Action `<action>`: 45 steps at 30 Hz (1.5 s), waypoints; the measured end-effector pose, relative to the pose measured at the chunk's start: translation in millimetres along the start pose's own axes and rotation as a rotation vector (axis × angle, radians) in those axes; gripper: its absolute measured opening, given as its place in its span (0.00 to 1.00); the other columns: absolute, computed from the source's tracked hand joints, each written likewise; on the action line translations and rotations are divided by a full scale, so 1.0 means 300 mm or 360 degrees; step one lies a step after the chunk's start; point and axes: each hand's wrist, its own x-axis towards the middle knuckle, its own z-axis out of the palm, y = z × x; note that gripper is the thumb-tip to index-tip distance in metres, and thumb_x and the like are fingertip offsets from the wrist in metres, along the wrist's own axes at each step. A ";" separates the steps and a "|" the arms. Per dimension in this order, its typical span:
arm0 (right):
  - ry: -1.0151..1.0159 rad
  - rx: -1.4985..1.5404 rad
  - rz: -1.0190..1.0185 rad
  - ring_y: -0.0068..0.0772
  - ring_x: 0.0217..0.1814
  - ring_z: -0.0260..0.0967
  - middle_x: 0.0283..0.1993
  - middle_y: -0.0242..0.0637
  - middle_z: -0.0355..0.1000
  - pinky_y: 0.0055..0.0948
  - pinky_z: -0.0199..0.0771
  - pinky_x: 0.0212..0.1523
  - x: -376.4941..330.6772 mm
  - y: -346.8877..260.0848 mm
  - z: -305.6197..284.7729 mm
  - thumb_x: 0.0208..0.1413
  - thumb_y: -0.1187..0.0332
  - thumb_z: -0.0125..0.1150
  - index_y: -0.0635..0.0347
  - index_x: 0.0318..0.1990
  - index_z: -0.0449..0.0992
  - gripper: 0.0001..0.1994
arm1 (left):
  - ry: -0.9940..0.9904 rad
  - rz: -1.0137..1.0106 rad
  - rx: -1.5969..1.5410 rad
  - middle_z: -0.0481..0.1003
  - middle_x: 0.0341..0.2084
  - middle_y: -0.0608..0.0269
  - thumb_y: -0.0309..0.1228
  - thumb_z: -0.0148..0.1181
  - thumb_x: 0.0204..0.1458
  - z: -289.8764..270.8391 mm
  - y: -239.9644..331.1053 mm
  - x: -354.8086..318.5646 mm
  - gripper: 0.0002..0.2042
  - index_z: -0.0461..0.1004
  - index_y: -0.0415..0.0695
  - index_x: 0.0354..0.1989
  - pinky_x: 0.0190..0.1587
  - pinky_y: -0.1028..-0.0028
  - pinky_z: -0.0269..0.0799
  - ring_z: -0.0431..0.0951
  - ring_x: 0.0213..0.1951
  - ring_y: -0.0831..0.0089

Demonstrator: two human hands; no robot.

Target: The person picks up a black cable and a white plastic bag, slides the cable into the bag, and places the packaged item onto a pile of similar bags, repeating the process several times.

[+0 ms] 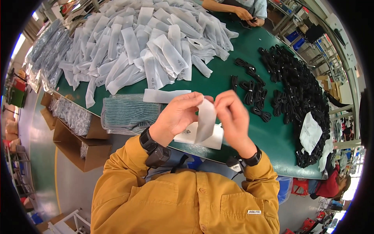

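Observation:
Above the table's near edge I hold up a narrow, frosted white plastic bag (206, 121). My left hand (176, 116) is closed, pinching the bag's upper end between thumb and fingers. At the bag's upper right edge, the curled fingers of my right hand (234, 117) are pressed together and slightly blurred; they appear to grip it. Below my hands a white bag (213, 141) lies flat at the table edge, partly covered by the held one. One more flat white bag (157, 96) rests just beyond my left hand.
A large heap of white bags (132, 43) covers the far left of the green table (218, 84). Bundled black cables (288, 78) pile up on the right. Left stand a stack of bagged grey-green items (130, 113) and cardboard boxes (80, 146). Another person's hands (249, 17) work across the table.

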 end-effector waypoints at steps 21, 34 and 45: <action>-0.0088 -0.0762 0.0118 0.57 0.38 0.71 0.37 0.50 0.72 0.48 0.72 0.38 0.367 0.346 0.169 0.53 0.58 0.63 0.65 0.40 0.71 0.17 | 0.1240 0.1216 0.1849 0.66 0.58 0.49 0.39 0.48 0.64 -0.411 0.665 0.268 0.24 0.62 0.35 0.62 0.62 0.59 0.61 0.65 0.60 0.56; -0.0612 -0.1669 0.0855 0.54 0.39 0.74 0.40 0.51 0.72 0.44 0.77 0.37 -0.166 0.401 -0.149 0.51 0.67 0.65 0.66 0.59 0.62 0.28 | -0.0343 0.0901 0.2456 0.71 0.34 0.55 0.21 0.64 0.47 -0.054 -0.131 -0.067 0.07 0.76 0.40 0.36 0.38 0.68 0.72 0.74 0.37 0.59; -0.0012 -0.0858 0.0859 0.51 0.37 0.72 0.41 0.48 0.71 0.40 0.73 0.36 -0.499 0.099 -0.168 0.52 0.75 0.62 0.62 0.53 0.70 0.20 | -0.0283 0.0835 0.2830 0.70 0.28 0.56 0.22 0.64 0.47 -0.041 -0.382 -0.031 0.05 0.74 0.38 0.32 0.35 0.66 0.71 0.74 0.34 0.57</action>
